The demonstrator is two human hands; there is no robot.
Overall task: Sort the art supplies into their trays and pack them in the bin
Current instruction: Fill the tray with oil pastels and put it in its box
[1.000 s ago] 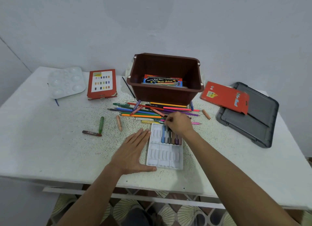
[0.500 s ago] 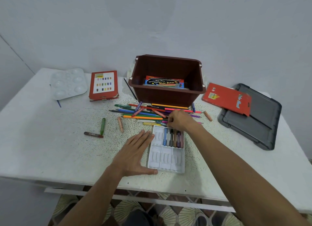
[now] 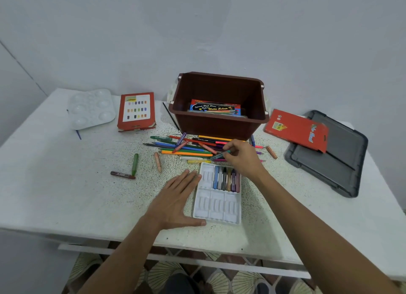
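A white crayon tray (image 3: pixel 211 208) lies near the table's front edge, with several crayons (image 3: pixel 226 179) slotted in its upper right rows. My left hand (image 3: pixel 175 197) rests flat on the table against the tray's left side. My right hand (image 3: pixel 239 155) hovers just beyond the tray and pinches a teal crayon (image 3: pixel 219 155) by one end. A heap of coloured pencils and crayons (image 3: pixel 186 147) sprawls in front of the brown bin (image 3: pixel 219 127), which holds a watercolour box (image 3: pixel 214 108).
Loose crayons (image 3: pixel 134 167) lie left of the heap, one (image 3: pixel 271 152) to its right. A white palette (image 3: pixel 91 108) and a red box (image 3: pixel 136 111) sit at the back left. A red pencil sleeve (image 3: pixel 296 130) rests on the grey lid (image 3: pixel 329 157) at right.
My right hand has lifted off the tray's crayon row and moved slightly back toward the heap, now with a teal crayon pinched in its fingers. The left hand stays put.
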